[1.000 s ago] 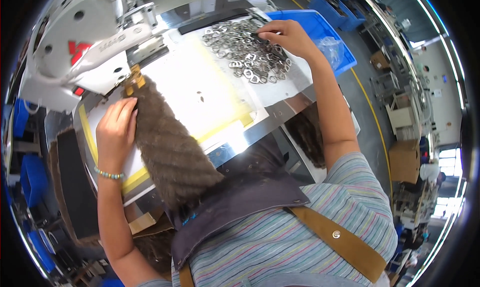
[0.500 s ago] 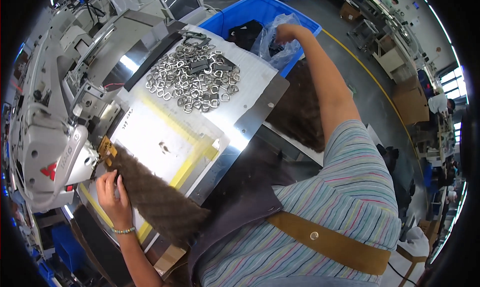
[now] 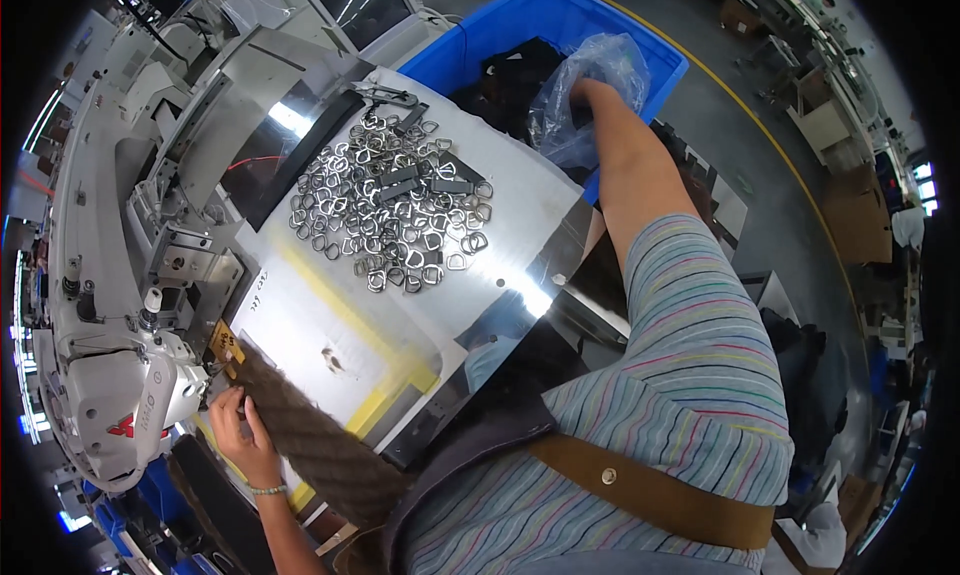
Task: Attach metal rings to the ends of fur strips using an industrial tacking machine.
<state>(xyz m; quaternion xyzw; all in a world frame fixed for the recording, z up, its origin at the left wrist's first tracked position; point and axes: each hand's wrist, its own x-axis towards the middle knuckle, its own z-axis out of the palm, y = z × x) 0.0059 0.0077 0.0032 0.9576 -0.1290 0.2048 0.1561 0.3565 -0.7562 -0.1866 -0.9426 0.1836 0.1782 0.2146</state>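
A strip of brown fur (image 3: 318,437) runs from below the sewing machine's head (image 3: 160,390) toward my apron. At its left edge, close to the needle area, my left hand (image 3: 245,445) pinches the fur between thumb and fingers. A yellow-orange plate (image 3: 226,345) sits at the strip's far end. My right arm stretches out to the blue bin (image 3: 440,50), where my right hand (image 3: 590,93) is inside a clear plastic bag (image 3: 565,130). Plastic and the hand's own angle hide its fingers. Dark material lies in the bin beside the bag.
Many metal D-shaped rings (image 3: 395,205) lie heaped on the white-covered machine table (image 3: 510,220), with a few dark strips among them. Yellow tape (image 3: 340,300) marks the work surface. A small screen (image 3: 360,5) stands behind. A cardboard box (image 3: 850,210) is at the far right.
The view has shifted, so the table and bin sit differently in it. My right hand has gone deeper into the plastic bag. My left hand stays at the fur's edge.
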